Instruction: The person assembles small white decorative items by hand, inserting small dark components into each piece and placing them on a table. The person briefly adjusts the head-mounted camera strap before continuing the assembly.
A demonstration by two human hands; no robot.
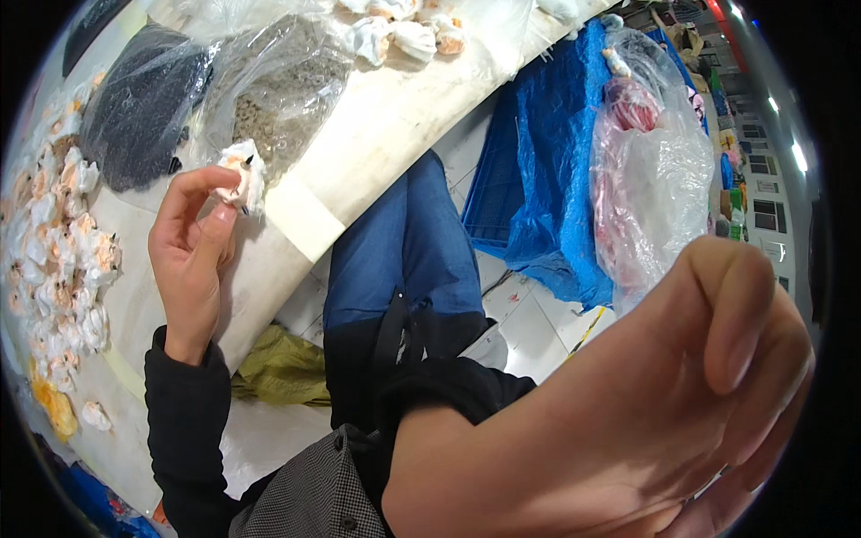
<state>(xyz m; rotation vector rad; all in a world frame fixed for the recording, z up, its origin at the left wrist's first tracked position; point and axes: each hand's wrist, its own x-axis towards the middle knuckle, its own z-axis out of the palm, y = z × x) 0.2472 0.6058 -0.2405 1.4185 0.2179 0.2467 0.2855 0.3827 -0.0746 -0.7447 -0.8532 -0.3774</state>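
Note:
Between the thumb and fingers of my left hand (190, 260) is a small fluffy white plush piece (244, 177) with a peach patch and black bits. It is held over the pale tabletop (309, 175), close to a clear plastic bag of small brown-grey pieces (291, 85). My right hand (708, 359) is raised large and near at the lower right, away from the table. Its fingers are curled in; whatever they may hold is hidden. A pile of similar white and peach plush pieces (67, 269) covers the table's left side.
A dark heap under clear plastic (148, 108) lies beside the bag. More plush pieces (413, 40) sit at the far edge. Right of my legs stands a blue crate with a blue liner (556, 170), next to a clear bag with pink contents (655, 179). Olive cloth (285, 366) lies below the table.

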